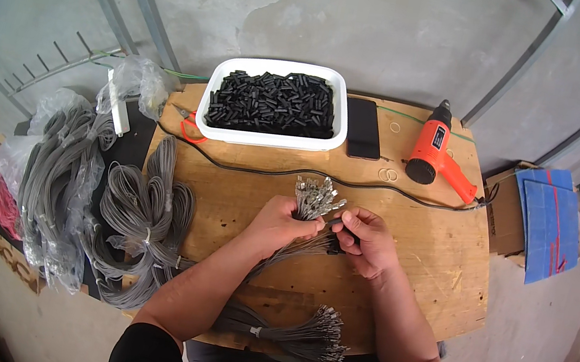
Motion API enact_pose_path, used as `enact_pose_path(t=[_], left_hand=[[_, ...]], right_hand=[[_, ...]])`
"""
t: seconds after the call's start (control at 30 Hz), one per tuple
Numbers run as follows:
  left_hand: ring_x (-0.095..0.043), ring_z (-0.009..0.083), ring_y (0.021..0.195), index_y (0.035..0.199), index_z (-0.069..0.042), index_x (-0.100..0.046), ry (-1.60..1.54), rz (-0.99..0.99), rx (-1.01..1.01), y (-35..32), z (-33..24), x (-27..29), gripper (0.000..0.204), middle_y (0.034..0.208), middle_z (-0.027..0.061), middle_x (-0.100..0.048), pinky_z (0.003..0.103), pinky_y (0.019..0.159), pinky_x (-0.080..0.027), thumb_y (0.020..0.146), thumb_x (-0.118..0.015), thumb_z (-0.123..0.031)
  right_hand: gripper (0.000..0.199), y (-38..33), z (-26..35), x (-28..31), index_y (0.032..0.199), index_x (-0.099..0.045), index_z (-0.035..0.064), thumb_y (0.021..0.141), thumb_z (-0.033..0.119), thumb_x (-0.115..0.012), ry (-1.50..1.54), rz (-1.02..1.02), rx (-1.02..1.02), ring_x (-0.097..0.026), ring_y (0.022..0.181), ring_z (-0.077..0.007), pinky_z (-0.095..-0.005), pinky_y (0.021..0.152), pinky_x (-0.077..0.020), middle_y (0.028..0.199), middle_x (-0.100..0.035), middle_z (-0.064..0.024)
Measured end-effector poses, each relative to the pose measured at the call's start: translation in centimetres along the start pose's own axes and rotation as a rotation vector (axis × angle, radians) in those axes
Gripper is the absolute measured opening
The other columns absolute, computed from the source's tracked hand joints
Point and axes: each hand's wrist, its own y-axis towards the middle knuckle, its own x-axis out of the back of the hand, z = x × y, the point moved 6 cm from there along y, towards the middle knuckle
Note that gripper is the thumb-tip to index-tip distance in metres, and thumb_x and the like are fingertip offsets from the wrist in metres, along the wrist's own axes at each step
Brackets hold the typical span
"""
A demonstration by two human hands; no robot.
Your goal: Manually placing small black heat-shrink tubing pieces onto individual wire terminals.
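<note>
My left hand (281, 223) is closed around a bundle of thin grey wires, whose silvery metal terminals (317, 198) fan out above the fist. Close beside it, my right hand (369, 243) pinches a small black sleeve (336, 222) between thumb and fingers, near the wire ends. More black shows among the right fingers, but how many pieces they hold is hidden. The wires run down behind my left forearm. A second grey wire bundle (290, 334), its metal ends pointing right, lies along the near table edge. A white tub (339, 131) full of loose black sleeves (272, 104) stands beyond my hands.
On the wooden table (435, 284) lie an orange heat gun (435, 152), a dark phone (364, 128), rubber bands (387, 175) and orange-handled pliers (190, 129). A black cable (268, 173) crosses behind my hands. Coiled grey wires (145, 210) heap at left.
</note>
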Motion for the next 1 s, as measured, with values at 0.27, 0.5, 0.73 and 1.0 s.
enact_pose_path(t=[0.27,0.5,0.73,1.0], left_hand=[[-0.059,0.0106,0.071,0.097,0.002,-0.068,0.039,0.002,0.01,0.3,0.1,0.0,0.015,0.081,0.0032,-0.066,0.026,0.067,-0.048,0.088,-0.073,-0.01],[-0.057,0.012,0.071,0.101,0.004,-0.068,-0.024,0.018,-0.015,0.4,0.0,-0.3,0.021,0.08,0.0036,-0.063,0.027,0.068,-0.047,0.093,-0.067,-0.015],[-0.059,0.0137,0.07,0.106,0.004,-0.068,0.068,0.005,0.0,0.2,-0.3,-0.6,0.022,0.079,0.0051,-0.064,0.028,0.065,-0.047,0.093,-0.066,-0.014],[-0.058,0.0095,0.067,0.107,0.002,-0.069,0.105,0.068,0.115,0.0,0.3,-1.5,0.021,0.078,0.0038,-0.066,0.024,0.063,-0.048,0.093,-0.068,-0.013]], right_hand=[[0.026,0.2,1.4,1.3,0.1,-0.064,-0.0009,0.1,0.025,-0.06,0.111,-0.066,0.008,-0.046,0.058,-0.0068,-0.0175,0.042,-0.0297,0.08,-0.061,-0.0054],[0.018,-0.4,2.5,1.6,0.101,-0.065,-0.0007,0.097,0.017,-0.062,0.06,-0.095,0.061,-0.046,0.056,-0.0059,-0.0172,0.042,-0.031,0.078,-0.061,-0.0036],[0.016,0.1,1.5,2.3,0.105,-0.067,-0.0002,0.093,0.011,-0.07,-0.106,-0.148,0.054,-0.044,0.052,-0.0034,-0.0181,0.043,-0.0302,0.073,-0.059,0.0011],[0.01,-0.5,2.5,0.9,0.098,-0.07,0.0015,0.093,0.01,-0.07,-0.353,-0.144,0.204,-0.047,0.054,-0.0018,-0.0188,0.045,-0.0335,0.073,-0.064,-0.0005]])
